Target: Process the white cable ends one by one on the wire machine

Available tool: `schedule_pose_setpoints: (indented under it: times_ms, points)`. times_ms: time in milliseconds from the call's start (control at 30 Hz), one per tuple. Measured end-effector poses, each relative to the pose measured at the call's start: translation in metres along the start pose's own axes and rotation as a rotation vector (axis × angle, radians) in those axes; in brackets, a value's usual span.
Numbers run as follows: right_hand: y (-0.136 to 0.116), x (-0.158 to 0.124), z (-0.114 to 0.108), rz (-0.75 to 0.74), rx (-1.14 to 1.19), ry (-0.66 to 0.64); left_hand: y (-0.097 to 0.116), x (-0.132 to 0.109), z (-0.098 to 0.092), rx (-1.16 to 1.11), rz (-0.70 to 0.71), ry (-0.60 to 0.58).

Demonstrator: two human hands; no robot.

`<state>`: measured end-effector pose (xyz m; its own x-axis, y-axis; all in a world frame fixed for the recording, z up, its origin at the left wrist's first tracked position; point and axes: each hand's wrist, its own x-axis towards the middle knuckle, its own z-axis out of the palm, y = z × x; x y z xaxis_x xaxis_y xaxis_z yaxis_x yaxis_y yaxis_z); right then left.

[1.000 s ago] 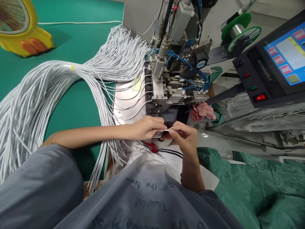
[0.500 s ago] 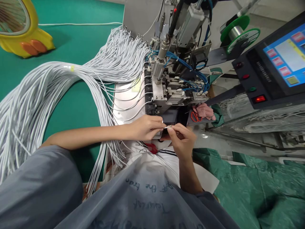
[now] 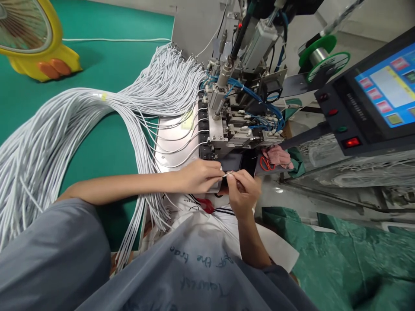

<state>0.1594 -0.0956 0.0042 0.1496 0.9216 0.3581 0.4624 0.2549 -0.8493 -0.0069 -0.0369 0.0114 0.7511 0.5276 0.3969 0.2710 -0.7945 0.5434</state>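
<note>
My left hand (image 3: 205, 176) is closed in a pinch on a white cable (image 3: 226, 174), whose short end sticks out past the fingertips. Thumb and forefinger of my right hand (image 3: 244, 190) are pressed together on the tip of that same cable. Both hands hover just in front of the machine (image 3: 223, 125). Several white cables run into its black slotted holder (image 3: 203, 129). To the left, a large bundle of white cables (image 3: 81, 101) drapes over the green table mat (image 3: 106, 138), tied with yellowish tape.
A yellow fan (image 3: 35, 65) stands at the far left. On the right are a control screen (image 3: 389, 95), a solder wire spool (image 3: 319, 58), red-handled scissors (image 3: 266, 163) and a pink cloth (image 3: 278, 156). Green sheeting (image 3: 340, 255) lies at lower right.
My right hand has shifted slightly left, its fingers now closer to my left fingertips on the cable end. The whole view has moved a little; my left hand keeps its pinch.
</note>
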Motion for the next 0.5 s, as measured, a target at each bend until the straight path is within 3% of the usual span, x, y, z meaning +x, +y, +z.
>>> schedule_pose_setpoints:
  times_ms: [133,400,500]
  points:
    - [-0.003,0.011,-0.004,-0.031,-0.125,-0.119,-0.011,0.001,-0.005,0.281,0.095,-0.072]
    - [0.017,0.008,0.025,0.043,0.096,0.124,-0.010,0.006,0.004,-0.248,-0.209,-0.014]
    - [0.034,0.012,0.030,0.111,0.131,0.092,-0.017,0.010,-0.001,-0.131,-0.184,-0.130]
